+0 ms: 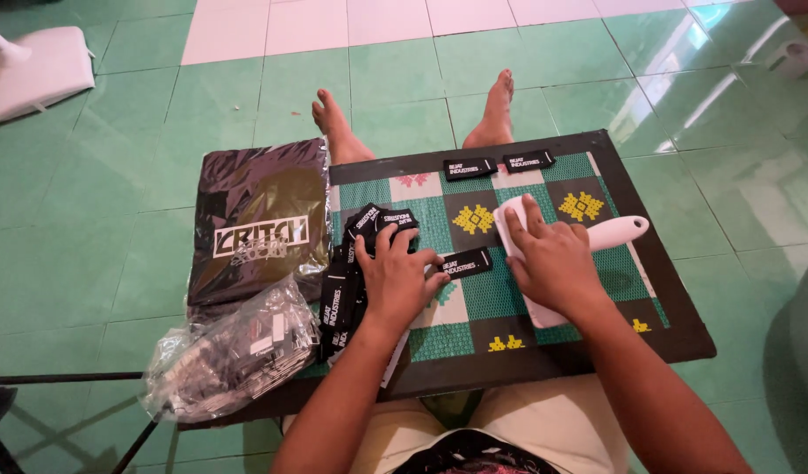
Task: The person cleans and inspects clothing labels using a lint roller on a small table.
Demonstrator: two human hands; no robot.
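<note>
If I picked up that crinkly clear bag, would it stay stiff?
Probably not. The clear plastic bag looks thin and wrinkled, so it would likely sag. It seems stuffed with small dark labels, which may slide around. Its shiny film could feel slippery.

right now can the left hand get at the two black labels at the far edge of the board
Probably yes. The left hand rests on the label pile, and the patterned board between it and the two labels lies bare; nothing blocks a forward reach.

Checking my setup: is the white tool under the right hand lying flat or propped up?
Lying flat: the white tool rests along the patterned board, with the right hand pressed on top.
</note>
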